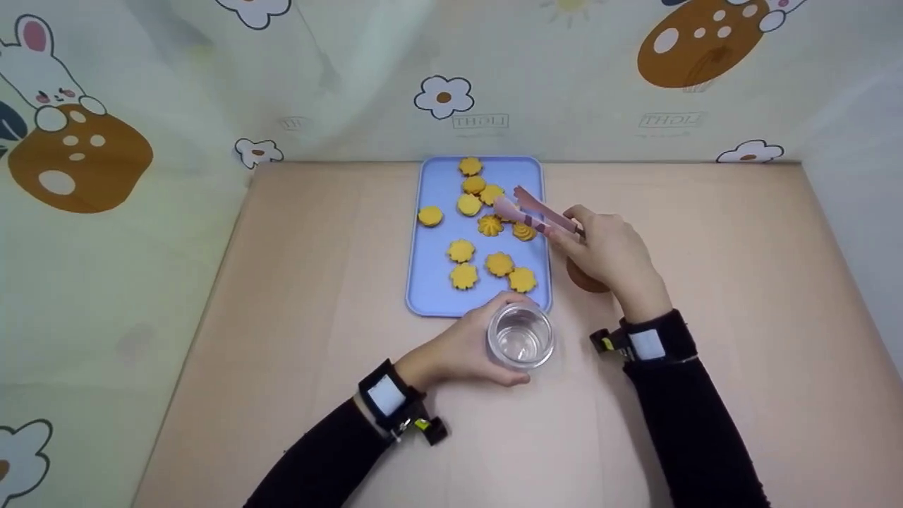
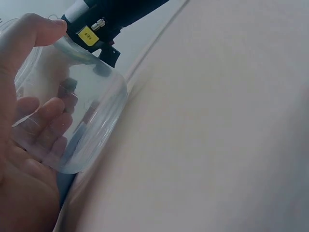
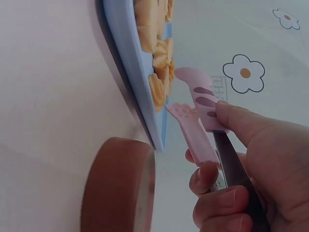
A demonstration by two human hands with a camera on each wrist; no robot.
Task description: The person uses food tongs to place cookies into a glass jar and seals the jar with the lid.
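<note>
Clear, smooth glass makes up the round tumbler (image 1: pixel 520 337) that the left hand (image 1: pixel 462 351) grips, fingers and thumb curled round its wall; it stands upright on the matte beige tabletop (image 1: pixel 741 282), touching the near edge of the flat pale-blue rectangular tray (image 1: pixel 430 282) with rounded corners. Ridged, flower-shaped yellow biscuits (image 1: pixel 461 250) lie scattered over the tray, several bunched toward its far end. The right hand (image 1: pixel 610 250) pinches pink plastic tongs (image 1: pixel 536 210) with flat scalloped tips, thumb on top and fingers curled beneath; the tips stand slightly apart over the tray's right side, just above a swirled biscuit (image 1: pixel 523 231). A round brown wooden disc (image 3: pixel 120 188) lies on the table under that hand, just beside the tray's right rim. Bare tabletop spreads wide to the left and right of the tray.
</note>
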